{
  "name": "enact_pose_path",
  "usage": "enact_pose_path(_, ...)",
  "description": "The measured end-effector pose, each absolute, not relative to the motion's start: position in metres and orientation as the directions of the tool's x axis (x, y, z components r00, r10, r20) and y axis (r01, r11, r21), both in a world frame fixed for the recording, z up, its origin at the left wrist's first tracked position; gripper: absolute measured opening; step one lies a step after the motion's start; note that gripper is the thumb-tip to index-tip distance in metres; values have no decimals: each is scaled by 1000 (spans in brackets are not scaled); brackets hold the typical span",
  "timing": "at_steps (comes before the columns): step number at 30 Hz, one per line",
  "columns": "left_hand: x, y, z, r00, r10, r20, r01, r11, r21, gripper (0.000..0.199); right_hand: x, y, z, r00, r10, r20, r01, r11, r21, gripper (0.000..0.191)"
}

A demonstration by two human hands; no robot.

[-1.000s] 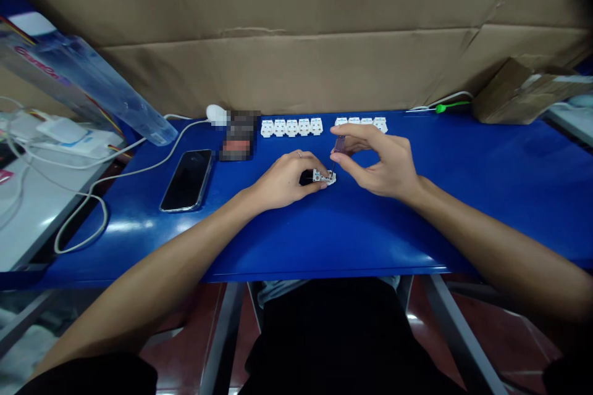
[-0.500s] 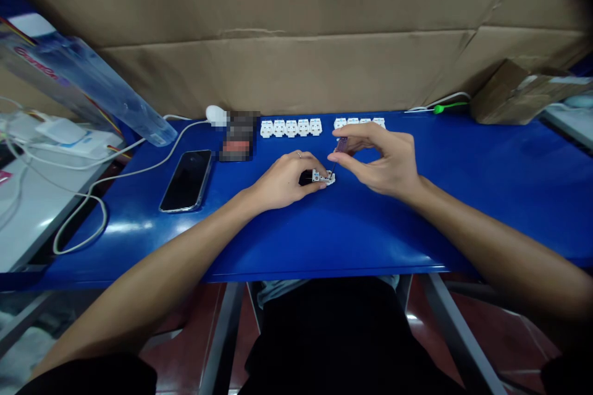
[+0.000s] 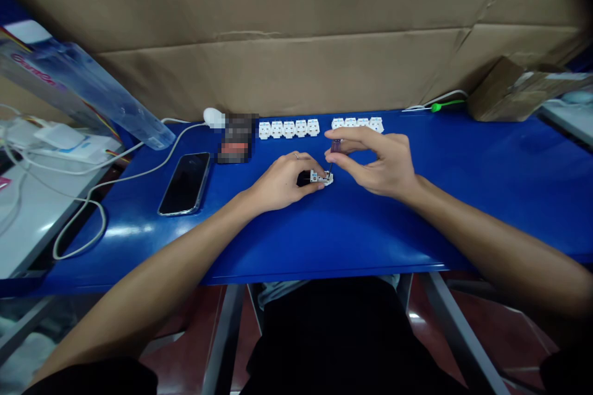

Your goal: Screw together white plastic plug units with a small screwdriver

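My left hand (image 3: 286,182) pinches a small white plastic part (image 3: 327,179) between thumb and fingers, holding it low over the blue table. The part has small holes and looks like a socket or terminal piece; the fingers hide its left side. In my right hand (image 3: 386,157) is a small screwdriver (image 3: 336,146) with a dark purple handle, gripped by thumb and fingertips. Its thin shaft slants down to the white part, and the tip meets it near the right end. Beyond the hands stand two rows of similar white parts (image 3: 289,129), the right row (image 3: 357,124) partly behind my right hand.
A phone (image 3: 184,184) lies left of my left arm. Behind it are a blurred dark packet (image 3: 236,139) and a white cable (image 3: 104,185). A clear plastic container (image 3: 106,89) leans at the left; a cardboard box (image 3: 504,92) stands at the back right.
The screwdriver's handle has turned and now stands more upright, with the right fingers shifted slightly left. My left hand keeps its hold on the white part. The whole view has shifted slightly.
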State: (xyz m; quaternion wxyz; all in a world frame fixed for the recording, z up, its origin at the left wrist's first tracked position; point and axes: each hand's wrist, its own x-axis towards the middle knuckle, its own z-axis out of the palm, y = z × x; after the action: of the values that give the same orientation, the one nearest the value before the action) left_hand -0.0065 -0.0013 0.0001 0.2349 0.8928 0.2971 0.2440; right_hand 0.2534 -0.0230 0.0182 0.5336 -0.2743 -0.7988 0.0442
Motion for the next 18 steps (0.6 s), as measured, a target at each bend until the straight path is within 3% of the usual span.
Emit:
enact_pose_path(5,-6,-3,1,702,650,291,422,-709,565,15,255,-19,16,-284,458,843,415,851,-322,38)
enact_pose_path(11,-6,-1,0,707,640,301,411,-718,563,13,256,-21,19,-445,521,728,271,853,-446,45)
enact_pose_path(14,-6,-1,0,708,641,296,413,-716,563,13,254,-22,21,-380,558,737,287,829,-480,36)
enact_pose_path(18,-6,-2,1,708,644,289,415,-711,567,14,250,-22,20,-216,498,840,357,841,-407,24)
